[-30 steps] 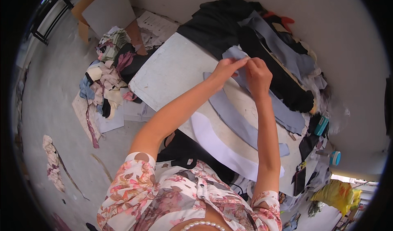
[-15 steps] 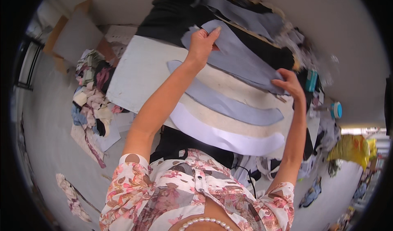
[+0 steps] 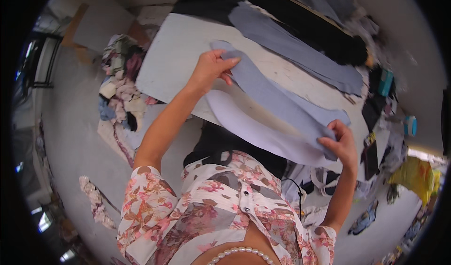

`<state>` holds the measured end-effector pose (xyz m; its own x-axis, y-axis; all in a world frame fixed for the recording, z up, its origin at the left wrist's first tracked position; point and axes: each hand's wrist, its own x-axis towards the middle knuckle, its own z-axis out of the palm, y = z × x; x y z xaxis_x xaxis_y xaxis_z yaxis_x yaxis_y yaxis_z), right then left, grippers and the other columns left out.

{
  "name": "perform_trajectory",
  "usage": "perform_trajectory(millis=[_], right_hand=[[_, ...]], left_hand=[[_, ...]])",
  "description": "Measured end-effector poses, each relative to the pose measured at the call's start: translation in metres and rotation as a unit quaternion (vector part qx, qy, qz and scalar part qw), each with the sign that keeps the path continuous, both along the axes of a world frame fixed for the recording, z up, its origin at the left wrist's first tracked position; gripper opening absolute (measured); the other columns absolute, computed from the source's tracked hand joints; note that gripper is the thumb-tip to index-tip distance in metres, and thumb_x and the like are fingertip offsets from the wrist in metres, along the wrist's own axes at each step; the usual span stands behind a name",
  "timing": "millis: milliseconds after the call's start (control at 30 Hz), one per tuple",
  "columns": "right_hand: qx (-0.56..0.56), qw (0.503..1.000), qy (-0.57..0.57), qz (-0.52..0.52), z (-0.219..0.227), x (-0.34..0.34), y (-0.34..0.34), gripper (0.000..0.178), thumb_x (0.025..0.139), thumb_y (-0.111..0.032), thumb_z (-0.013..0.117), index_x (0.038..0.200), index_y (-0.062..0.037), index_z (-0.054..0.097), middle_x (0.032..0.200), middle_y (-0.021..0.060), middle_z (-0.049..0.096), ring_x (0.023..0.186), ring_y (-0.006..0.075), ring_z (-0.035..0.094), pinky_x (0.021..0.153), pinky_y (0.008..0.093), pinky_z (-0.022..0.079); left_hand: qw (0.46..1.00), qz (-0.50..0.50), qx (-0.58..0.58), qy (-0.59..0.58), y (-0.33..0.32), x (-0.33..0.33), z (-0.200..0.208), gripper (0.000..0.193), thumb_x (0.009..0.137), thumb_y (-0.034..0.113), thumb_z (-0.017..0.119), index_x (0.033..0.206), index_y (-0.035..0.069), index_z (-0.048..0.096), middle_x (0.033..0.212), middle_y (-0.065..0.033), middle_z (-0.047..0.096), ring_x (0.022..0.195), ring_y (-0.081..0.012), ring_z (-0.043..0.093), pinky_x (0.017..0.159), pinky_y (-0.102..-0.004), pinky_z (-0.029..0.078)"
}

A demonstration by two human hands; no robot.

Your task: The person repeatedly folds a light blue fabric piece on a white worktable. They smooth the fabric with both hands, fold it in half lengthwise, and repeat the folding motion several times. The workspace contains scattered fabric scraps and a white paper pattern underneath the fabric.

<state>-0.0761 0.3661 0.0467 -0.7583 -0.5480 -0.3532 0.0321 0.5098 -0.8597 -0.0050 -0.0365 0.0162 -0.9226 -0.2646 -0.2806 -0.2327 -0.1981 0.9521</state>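
A curved grey-blue fabric strip point(image 3: 275, 98) is stretched between my two hands above the table. My left hand point(image 3: 211, 70) pinches its left end between thumb and fingers. At the other end, my right hand point(image 3: 340, 143) grips the near right corner. Part of a second grey-blue strip point(image 3: 339, 115) shows beneath it near my right hand; the rest is mostly hidden. A curved white fabric strip point(image 3: 251, 130) lies nearest me along the table edge, partly covered at its right. Farther back rests a pile of grey-blue fabric pieces point(image 3: 300, 49).
Black fabric point(image 3: 300, 14) lies across the far side of the white table point(image 3: 176, 53). A dark flat object point(image 3: 370, 161) is by the right edge, with a teal box point(image 3: 385, 83) farther back. Fabric scraps point(image 3: 124, 93) are heaped at the left; a yellow bag point(image 3: 413, 178) stands at right.
Both hands have come nearer me from the far grey-blue pile, bringing a strip over the one on the table. The pile stays behind. The whole view has shifted.
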Motion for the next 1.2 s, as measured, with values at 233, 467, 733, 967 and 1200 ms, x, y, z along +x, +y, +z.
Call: perform_trajectory(millis=[233,467,733,967,1200], right_hand=[[-0.041,0.996,-0.084,-0.005,-0.016,0.001,-0.053,0.036,0.069,-0.006,0.083,0.087,-0.0073,0.052,0.072,-0.0066,0.050,0.065,0.0024,0.043,0.058,0.0182,0.036],[0.004,1.000,-0.007,0.020,-0.028,-0.009,-0.072,0.036,0.069,-0.003,0.081,0.088,-0.0080,0.051,0.073,-0.0038,0.055,0.066,0.0043,0.047,0.059,0.0204,0.039],[-0.003,1.000,0.002,0.005,-0.036,-0.010,-0.083,0.038,0.068,-0.006,0.082,0.089,-0.0081,0.051,0.069,-0.0045,0.053,0.064,0.0049,0.045,0.057,0.0213,0.037],[0.008,1.000,0.023,0.019,-0.033,-0.013,-0.087,0.036,0.068,-0.005,0.081,0.089,-0.0073,0.051,0.067,-0.0035,0.053,0.062,0.0054,0.043,0.055,0.0225,0.036],[0.010,0.999,0.022,0.027,-0.027,-0.016,-0.094,0.034,0.070,-0.005,0.080,0.090,-0.0062,0.052,0.068,-0.0008,0.057,0.062,0.0056,0.048,0.056,0.0220,0.039]], left_hand=[[0.991,0.086,-0.099,-0.006,-0.032,0.005,-0.028,0.022,0.086,0.014,0.070,0.096,-0.005,0.065,0.070,-0.0050,0.067,0.050,-0.0088,0.060,0.040,-0.0210,0.039],[0.947,0.130,-0.293,-0.028,-0.046,-0.022,-0.032,0.014,0.083,0.013,0.071,0.089,0.001,0.071,0.065,-0.0047,0.066,0.048,-0.0094,0.058,0.047,-0.0245,0.044],[0.896,0.115,-0.428,-0.039,-0.057,-0.031,-0.045,0.017,0.082,0.017,0.073,0.091,0.002,0.073,0.068,-0.0050,0.068,0.056,-0.0095,0.060,0.054,-0.0236,0.046],[0.868,0.101,-0.481,-0.065,-0.054,-0.030,-0.036,0.022,0.080,0.021,0.074,0.096,0.006,0.072,0.075,-0.0059,0.069,0.065,-0.0161,0.064,0.062,-0.0292,0.050],[0.705,-0.014,-0.708,0.042,-0.020,-0.007,-0.024,0.053,0.089,0.026,0.065,0.137,0.014,0.048,0.142,-0.0118,0.042,0.127,-0.0250,0.043,0.106,-0.0394,0.034]])
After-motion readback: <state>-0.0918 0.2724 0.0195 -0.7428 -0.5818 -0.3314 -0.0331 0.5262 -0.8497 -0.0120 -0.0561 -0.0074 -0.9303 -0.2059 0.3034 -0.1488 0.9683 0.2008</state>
